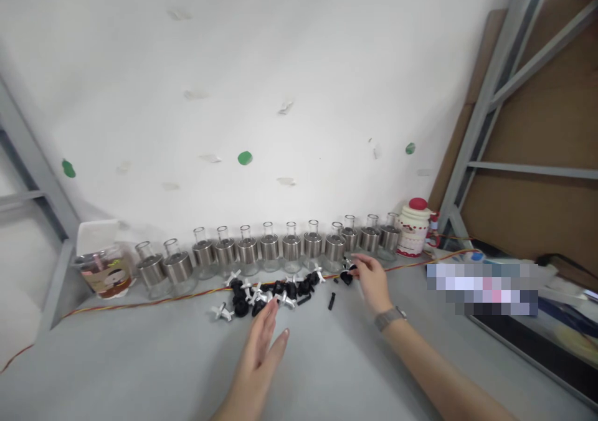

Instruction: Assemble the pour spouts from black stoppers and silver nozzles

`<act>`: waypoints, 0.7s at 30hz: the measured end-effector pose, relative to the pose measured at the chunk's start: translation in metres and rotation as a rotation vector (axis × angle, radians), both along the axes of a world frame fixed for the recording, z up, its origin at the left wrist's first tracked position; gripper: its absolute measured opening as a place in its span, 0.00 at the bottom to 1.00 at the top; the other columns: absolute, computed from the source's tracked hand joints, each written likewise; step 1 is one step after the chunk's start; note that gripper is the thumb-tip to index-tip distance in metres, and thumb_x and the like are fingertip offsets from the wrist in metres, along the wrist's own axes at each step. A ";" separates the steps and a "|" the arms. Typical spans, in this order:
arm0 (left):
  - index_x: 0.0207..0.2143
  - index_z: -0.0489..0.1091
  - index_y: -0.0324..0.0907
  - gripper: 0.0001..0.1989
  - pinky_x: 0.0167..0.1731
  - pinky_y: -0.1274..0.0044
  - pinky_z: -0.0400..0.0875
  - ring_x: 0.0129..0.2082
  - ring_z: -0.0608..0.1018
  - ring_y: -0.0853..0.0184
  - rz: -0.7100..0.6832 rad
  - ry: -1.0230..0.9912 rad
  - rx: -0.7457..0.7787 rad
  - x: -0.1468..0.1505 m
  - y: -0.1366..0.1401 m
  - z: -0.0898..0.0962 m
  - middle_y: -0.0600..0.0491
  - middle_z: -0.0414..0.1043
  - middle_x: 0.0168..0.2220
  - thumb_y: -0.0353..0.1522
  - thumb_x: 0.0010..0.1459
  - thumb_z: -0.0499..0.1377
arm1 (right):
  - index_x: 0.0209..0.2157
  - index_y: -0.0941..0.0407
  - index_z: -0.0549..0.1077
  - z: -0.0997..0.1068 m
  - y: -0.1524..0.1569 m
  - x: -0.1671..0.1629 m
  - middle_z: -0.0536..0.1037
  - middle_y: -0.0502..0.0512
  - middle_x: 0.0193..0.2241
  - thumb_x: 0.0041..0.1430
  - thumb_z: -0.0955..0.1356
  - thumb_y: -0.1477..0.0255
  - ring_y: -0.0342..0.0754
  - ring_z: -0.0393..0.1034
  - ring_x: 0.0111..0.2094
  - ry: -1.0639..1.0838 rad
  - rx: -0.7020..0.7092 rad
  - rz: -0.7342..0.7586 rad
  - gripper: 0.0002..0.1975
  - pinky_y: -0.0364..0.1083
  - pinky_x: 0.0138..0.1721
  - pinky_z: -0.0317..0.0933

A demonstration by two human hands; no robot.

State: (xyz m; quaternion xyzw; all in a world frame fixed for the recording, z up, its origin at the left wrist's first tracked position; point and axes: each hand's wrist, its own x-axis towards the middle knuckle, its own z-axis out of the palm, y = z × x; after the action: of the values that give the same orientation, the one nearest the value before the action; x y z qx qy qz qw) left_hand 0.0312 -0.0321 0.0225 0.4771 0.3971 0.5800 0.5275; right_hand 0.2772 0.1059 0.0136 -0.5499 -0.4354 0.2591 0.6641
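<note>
My left hand (261,340) is held over the grey table with its fingers stretched and thumb apart, holding nothing. Just beyond its fingertips lies a pile of small black round parts (240,306), mixed with silver winged pieces (222,312). To the right of the pile, my right hand (371,278) has its thumb and fingers closed at a small black part (346,277), whose exact kind I cannot make out. A short black stick-like piece (331,301) lies on the table between the hands. Behind the parts stand several glass bottles (291,246) with brushed-metal sleeves and open necks.
A red and yellow twisted wire (187,294) runs along the table (317,371) before the bottles. A clear tub (105,274) stands at the left, a cream jar with a red lid (412,231) at the right. Metal frame posts (481,116) flank the white wall (317,66).
</note>
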 end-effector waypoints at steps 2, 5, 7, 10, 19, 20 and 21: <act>0.49 0.62 0.47 0.23 0.57 0.65 0.47 0.59 0.54 0.59 0.009 0.008 0.006 0.001 0.000 -0.001 0.48 0.53 0.59 0.39 0.51 0.59 | 0.31 0.58 0.71 0.003 -0.009 -0.012 0.73 0.55 0.28 0.47 0.62 0.71 0.48 0.68 0.27 -0.173 0.029 0.100 0.10 0.50 0.32 0.63; 0.48 0.62 0.46 0.23 0.57 0.64 0.46 0.59 0.55 0.59 0.029 0.031 0.024 0.001 0.001 -0.001 0.47 0.55 0.59 0.39 0.50 0.60 | 0.29 0.55 0.74 0.006 -0.026 -0.032 0.73 0.56 0.34 0.46 0.64 0.76 0.51 0.65 0.38 -0.413 0.099 0.281 0.09 0.52 0.44 0.57; 0.48 0.63 0.46 0.22 0.57 0.64 0.46 0.59 0.55 0.59 0.031 0.050 0.030 0.001 0.002 0.000 0.47 0.56 0.58 0.39 0.50 0.59 | 0.34 0.53 0.74 0.006 -0.036 -0.043 0.73 0.55 0.40 0.47 0.64 0.78 0.52 0.62 0.43 -0.568 0.131 0.381 0.12 0.52 0.47 0.53; 0.48 0.63 0.45 0.22 0.57 0.64 0.46 0.58 0.56 0.59 0.028 0.073 0.029 0.001 0.000 0.001 0.47 0.57 0.58 0.39 0.50 0.59 | 0.45 0.52 0.68 0.005 -0.042 -0.052 0.68 0.57 0.48 0.53 0.60 0.81 0.53 0.58 0.48 -0.960 0.134 0.395 0.19 0.53 0.48 0.51; 0.46 0.63 0.44 0.22 0.57 0.64 0.47 0.58 0.57 0.58 0.048 0.093 0.015 0.002 -0.001 0.002 0.45 0.57 0.57 0.40 0.49 0.60 | 0.30 0.57 0.66 0.002 -0.033 -0.045 0.70 0.57 0.30 0.50 0.61 0.82 0.51 0.63 0.33 -1.095 0.020 0.241 0.07 0.47 0.35 0.56; 0.46 0.63 0.44 0.22 0.57 0.64 0.47 0.58 0.57 0.58 0.043 0.092 0.011 0.002 -0.001 0.002 0.45 0.57 0.57 0.40 0.49 0.60 | 0.29 0.57 0.65 0.002 -0.033 -0.045 0.70 0.57 0.29 0.50 0.60 0.82 0.51 0.63 0.32 -1.081 0.013 0.230 0.07 0.47 0.34 0.56; 0.46 0.63 0.44 0.22 0.57 0.63 0.47 0.58 0.57 0.58 0.035 0.089 0.005 0.002 0.000 0.002 0.45 0.57 0.57 0.40 0.48 0.60 | 0.29 0.57 0.64 0.003 -0.032 -0.044 0.69 0.56 0.28 0.50 0.60 0.82 0.50 0.63 0.31 -1.066 0.012 0.222 0.07 0.47 0.33 0.56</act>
State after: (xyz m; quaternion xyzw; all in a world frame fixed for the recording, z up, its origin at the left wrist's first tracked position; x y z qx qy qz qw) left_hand 0.0331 -0.0325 0.0249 0.4970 0.4270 0.5681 0.4979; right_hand 0.2331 0.0737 0.0162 -0.5519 -0.7686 0.0104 0.3233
